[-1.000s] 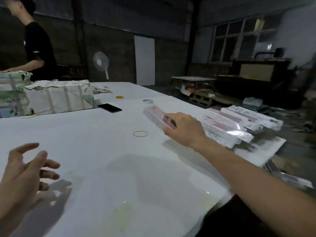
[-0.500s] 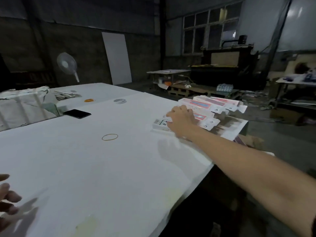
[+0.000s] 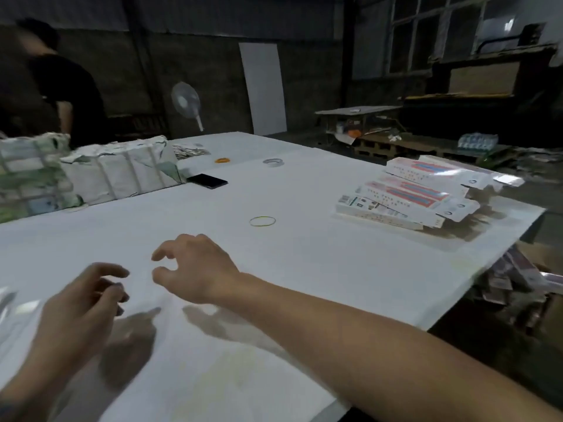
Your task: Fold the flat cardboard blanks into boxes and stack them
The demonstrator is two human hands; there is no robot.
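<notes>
The folded boxes (image 3: 408, 199) lie in a leaning pile at the right side of the frame, near the far right edge of the big white table (image 3: 304, 269). They are white with red and blue stripes, and there is a small barcode and rows of tiny print on them, but the letters are too small and blurry to read, so no brand can be told. Both hands are over the table in the lower left of the frame, well apart from the pile. The right hand (image 3: 198, 269) has loosely bent fingers and holds nothing. The left hand (image 3: 82, 303) is also loose, with bent fingers, and holds nothing; its wrist is cut off by the bottom edge. Just left of it, at the left edge, something pale and shiny is too blurred to make out. A yellow rubber band (image 3: 262, 221) lies flat in the middle of the table. Farther back lie a black phone (image 3: 207, 181), an orange band (image 3: 222, 160) and a clear tape roll (image 3: 273, 162). In the upper left sit wrapped bundles (image 3: 122, 169) tied with straps; their print cannot be read. Behind them stands a person in a black shirt (image 3: 70, 92), partly hidden by the bundles. A white fan (image 3: 185, 102) is blurred against the dark wall. Under the right edge of the table more printed cardboard (image 3: 518, 281) shows, mostly hidden
</notes>
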